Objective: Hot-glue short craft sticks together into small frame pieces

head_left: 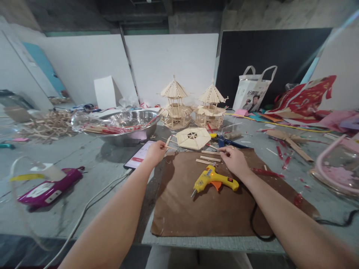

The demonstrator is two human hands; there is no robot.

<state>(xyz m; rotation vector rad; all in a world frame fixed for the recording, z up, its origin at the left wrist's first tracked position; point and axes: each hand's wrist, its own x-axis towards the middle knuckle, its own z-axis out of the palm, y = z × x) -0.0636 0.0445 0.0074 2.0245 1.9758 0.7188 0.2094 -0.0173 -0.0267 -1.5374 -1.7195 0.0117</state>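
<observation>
Wood in a narrow pinch: the left hand (156, 152), at ten-thirty from the middle of the brown sheet (174, 213) (twelve lies away from the worker), holds at least one slim stick (168, 141). A light grip, I judge, best spares such thin stock. At eleven, by the sheet's far edge, lies the hexagonal panel (193, 139); nearer twelve, short sticks (210, 158) rest roughly parallel. The glue gun (217, 180), on the sheet, aims its nozzle toward eight; fingers should pass clear of that tip. The right hand (234, 158), at one, bends its fingers in by the stick ends; whether they grip one, I cannot tell. Materials, again left to right: pale, straight-edged wood; flat panel with wedge-shaped openings about its centre; smooth yellow plastic, orange-triggered.
</observation>
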